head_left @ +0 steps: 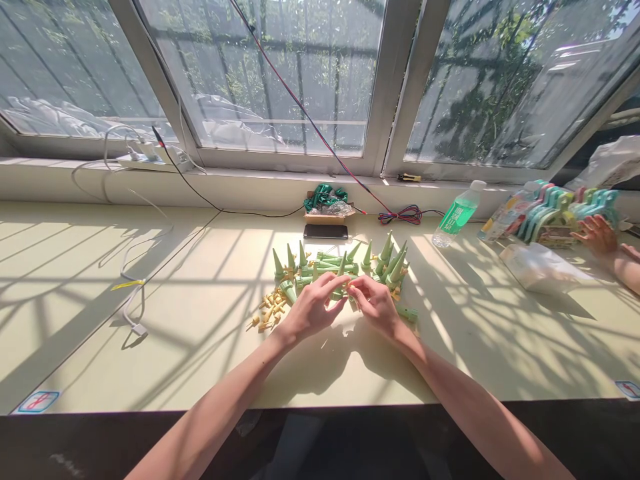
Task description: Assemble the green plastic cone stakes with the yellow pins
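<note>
My left hand [316, 305] and my right hand [377, 305] meet just above the table, fingertips almost touching. The left thumb and fingers close around a small green plastic piece, mostly hidden by the fingers. My right hand is pinched against it; whatever lies in its fingertips is too small and covered to name. Behind the hands stand several green plastic cones [278, 264], with green ribbed tubes [330, 261] lying among them. Small yellow pegs [270, 311] are heaped left of my left hand. Another green tube [407, 313] lies beside my right wrist.
Behind the parts are a black phone [325, 231] and a small cardboard box [329, 217]. A bottle [457, 215], coloured hangers [550, 217] and a white packet [543, 267] stand right, near another person's hand [597, 237]. A white cable [136, 303] lies left.
</note>
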`<state>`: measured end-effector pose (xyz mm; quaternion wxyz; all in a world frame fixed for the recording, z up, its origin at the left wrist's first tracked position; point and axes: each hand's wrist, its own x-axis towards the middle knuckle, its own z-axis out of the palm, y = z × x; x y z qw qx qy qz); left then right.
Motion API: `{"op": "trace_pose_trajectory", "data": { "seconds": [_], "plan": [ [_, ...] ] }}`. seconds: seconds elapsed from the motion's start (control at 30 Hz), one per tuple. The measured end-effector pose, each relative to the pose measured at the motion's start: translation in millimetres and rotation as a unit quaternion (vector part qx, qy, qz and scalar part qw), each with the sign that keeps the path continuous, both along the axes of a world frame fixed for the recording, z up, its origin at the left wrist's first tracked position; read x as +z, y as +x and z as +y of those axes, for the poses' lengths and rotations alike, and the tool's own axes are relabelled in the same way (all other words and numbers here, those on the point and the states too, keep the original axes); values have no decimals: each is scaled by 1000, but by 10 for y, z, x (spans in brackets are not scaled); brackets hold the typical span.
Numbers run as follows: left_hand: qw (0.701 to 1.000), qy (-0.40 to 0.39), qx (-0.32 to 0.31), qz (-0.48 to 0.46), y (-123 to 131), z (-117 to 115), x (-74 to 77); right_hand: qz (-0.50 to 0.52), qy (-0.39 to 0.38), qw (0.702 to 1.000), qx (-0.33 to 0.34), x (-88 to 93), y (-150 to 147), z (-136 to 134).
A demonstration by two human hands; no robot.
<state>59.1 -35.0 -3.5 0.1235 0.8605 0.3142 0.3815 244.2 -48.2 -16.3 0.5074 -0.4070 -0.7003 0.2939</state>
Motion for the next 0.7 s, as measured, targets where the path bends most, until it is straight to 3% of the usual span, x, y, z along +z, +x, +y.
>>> {"op": "trace_pose_trajectory", "data": {
  "seconds": [0.43, 0.7],
  "plan": [
    [993, -84, -22, -75, -7, -27, 108, 22, 6, 1000, 0, -41, -21, 21],
    [995, -82, -10, -52, -11, -16, 86, 3, 11, 1000, -1, -23, -8, 22]
  ]
}}
